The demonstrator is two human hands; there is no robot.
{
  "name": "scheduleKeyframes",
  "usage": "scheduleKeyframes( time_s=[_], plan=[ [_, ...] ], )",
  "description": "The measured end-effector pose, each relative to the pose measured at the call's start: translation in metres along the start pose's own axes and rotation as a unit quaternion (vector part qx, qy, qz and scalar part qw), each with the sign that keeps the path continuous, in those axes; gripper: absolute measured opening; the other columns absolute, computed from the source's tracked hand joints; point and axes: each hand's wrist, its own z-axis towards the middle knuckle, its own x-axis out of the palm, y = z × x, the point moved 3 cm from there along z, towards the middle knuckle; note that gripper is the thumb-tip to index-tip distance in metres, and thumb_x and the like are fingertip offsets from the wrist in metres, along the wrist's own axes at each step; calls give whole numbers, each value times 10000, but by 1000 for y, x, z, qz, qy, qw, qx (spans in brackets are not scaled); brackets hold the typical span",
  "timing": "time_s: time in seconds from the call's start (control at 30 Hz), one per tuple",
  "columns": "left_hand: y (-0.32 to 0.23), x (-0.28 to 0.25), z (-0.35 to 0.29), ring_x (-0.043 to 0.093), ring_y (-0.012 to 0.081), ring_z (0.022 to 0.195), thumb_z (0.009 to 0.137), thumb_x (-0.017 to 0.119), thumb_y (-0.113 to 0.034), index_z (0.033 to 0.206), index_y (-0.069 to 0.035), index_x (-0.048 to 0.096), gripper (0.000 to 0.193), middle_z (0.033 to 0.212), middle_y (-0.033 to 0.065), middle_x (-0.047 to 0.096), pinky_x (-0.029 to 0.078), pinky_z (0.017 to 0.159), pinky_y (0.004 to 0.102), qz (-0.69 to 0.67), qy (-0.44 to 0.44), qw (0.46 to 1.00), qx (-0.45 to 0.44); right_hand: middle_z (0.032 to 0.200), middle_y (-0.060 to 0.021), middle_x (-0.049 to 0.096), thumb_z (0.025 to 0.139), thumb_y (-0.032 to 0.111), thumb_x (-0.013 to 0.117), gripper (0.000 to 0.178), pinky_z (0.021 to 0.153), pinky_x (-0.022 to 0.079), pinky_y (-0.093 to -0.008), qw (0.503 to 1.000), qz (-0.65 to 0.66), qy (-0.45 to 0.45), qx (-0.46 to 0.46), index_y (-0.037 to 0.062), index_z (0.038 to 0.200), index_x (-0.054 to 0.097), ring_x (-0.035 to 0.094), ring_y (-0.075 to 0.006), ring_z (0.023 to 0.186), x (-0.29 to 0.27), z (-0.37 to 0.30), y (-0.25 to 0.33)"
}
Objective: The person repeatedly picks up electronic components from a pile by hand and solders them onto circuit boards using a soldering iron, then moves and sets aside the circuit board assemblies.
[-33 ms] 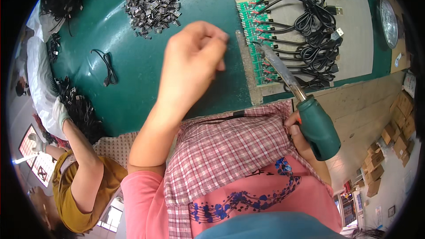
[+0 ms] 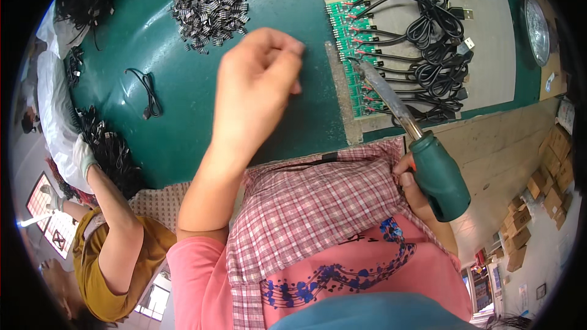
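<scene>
My left hand [image 2: 254, 82] hovers over the green table, its fingers curled together in a pinch; whatever they may hold is hidden. At the apron's edge, my right hand [image 2: 413, 180] is closed around a green-handled soldering iron [image 2: 440, 177], partly behind the handle. The iron's metal shaft slants up and left, its dark tip over a row of green circuit boards [image 2: 345, 40]. Coiled black USB cables [image 2: 428, 24] run from the boards to the right. Beyond my left hand lies a heap of small black-and-metal connectors [image 2: 211, 6].
A single black cable [image 2: 150, 95] lies to the left. Farther left, a co-worker's gloved hand [image 2: 82, 153] is beside a pile of black cables [image 2: 110, 153]. A grey mat [image 2: 489, 55] lies under the cables; a round metal dish [image 2: 536, 30] stands at far right.
My left hand has shifted slightly left, away from the circuit boards. My right hand and the soldering iron have stayed in place.
</scene>
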Motion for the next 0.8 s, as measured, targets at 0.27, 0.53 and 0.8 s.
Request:
scheduleKeyframes(
  time_s=[0.27, 0.53, 0.8],
  plan=[
    [6, -34, 0, 489, 24, 550, 919, 574, -101, 927, 12, 606, 117, 657, -12, 572, 351, 475, 173, -15, -71, 997, 14, 820, -52, 598, 873, 159, 599, 131, 662, 430, -260, 988, 119, -38, 86, 29, 882, 582, 524, -123, 716, 6, 5, 4],
    [28, -71, -8, 457, 23, 610, 925, 587, -138, 1000, -22, 633, 145, 706, -29, 556, 328, 525, 172, 109, -187, 973, 81, 829, -58, 599, 877, 121, 597, 109, 711, 441, -275, 999, 34, -11, 6, 29, 920, 559, 542, -143, 754, -5, 7, 10],
    [29, -67, -14, 582, 173, 690, 848, 629, -18, 996, -5, 629, 148, 818, 83, 585, 478, 621, 287, 346, -237, 878, 230, 842, -87, 591, 888, 107, 573, 140, 709, 450, -282, 998, -62, 26, 6, 31, 955, 476, 546, -161, 761, 1, -4, 1]
  ],
)
